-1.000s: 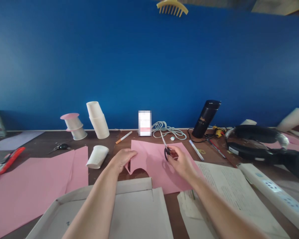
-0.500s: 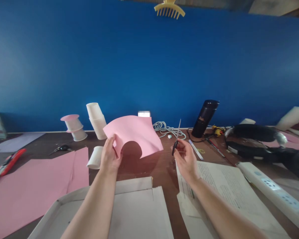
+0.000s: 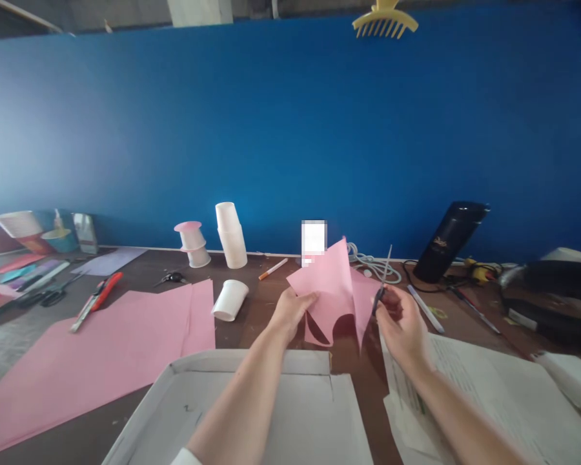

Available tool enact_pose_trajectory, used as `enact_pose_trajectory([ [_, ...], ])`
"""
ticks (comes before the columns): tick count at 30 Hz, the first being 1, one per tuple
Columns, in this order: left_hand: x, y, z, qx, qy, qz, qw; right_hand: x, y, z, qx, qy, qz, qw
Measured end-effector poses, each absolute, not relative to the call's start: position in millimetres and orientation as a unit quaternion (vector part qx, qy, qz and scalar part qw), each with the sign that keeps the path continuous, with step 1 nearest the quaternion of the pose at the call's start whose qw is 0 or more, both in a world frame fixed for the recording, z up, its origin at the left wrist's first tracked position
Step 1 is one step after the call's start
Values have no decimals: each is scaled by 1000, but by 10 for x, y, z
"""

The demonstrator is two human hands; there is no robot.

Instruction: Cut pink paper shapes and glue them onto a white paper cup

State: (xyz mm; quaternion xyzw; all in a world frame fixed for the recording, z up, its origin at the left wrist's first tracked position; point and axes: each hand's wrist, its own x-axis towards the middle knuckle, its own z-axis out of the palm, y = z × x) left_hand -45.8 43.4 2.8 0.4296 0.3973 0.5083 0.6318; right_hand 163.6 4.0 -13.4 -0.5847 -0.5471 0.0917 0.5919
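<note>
My left hand is closed on a sheet of pink paper, thumb on top. A curved cut-out shows in the paper's lower edge, and the sheet is bent with a raised crease on its right side. In my right hand is a small pair of scissors with dark handles, the thin blade pointing up. That hand is at the paper's right edge; whether its fingers touch the paper I cannot tell. Left of my left hand, a white paper cup lies tilted on the table.
Pink sheets and a red utility knife lie left. Stacked cups and a cup spool stand near the blue wall. A white box lid lies in front, printed paper and a black flask to the right.
The view has turned left, bringing more of the table's left side in. The pink paper has gone from spread out to bent, and its right part now meets my right hand with the scissors.
</note>
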Motion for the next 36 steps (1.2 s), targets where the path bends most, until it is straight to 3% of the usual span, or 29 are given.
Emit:
enact_pose_trajectory([
  [7, -626, 343, 242, 494, 313, 430, 688, 1624, 15, -117, -577, -556, 91, 591],
  [12, -683, 215, 370, 544, 219, 220, 779, 1603, -22, -94, -574, -523, 130, 616],
  [16, -645, 206, 320, 591, 226, 97, 768, 1595, -19, -81, -562, -510, 144, 635],
  [22, -678, 295, 271, 595, 325, 133, 723, 1607, 22, -99, -551, -516, 132, 642],
  [26, -717, 374, 270, 656, 477, 176, 558, 1595, 21, -118, -564, -539, 155, 606],
  [29, -730, 390, 329, 667, 644, 290, 239, 1566, 7, -125, -585, -568, 170, 554],
  [32, -814, 375, 428, 638, 690, 341, -15, 1541, -4, -139, -593, -591, 188, 514],
  [34, -936, 381, 473, 588, 729, 335, -101, 1531, -9, -154, -600, -597, 196, 496],
  [36, -1093, 414, 473, 538, 777, 301, -124, 1528, -14, -169, -603, -603, 201, 482],
])
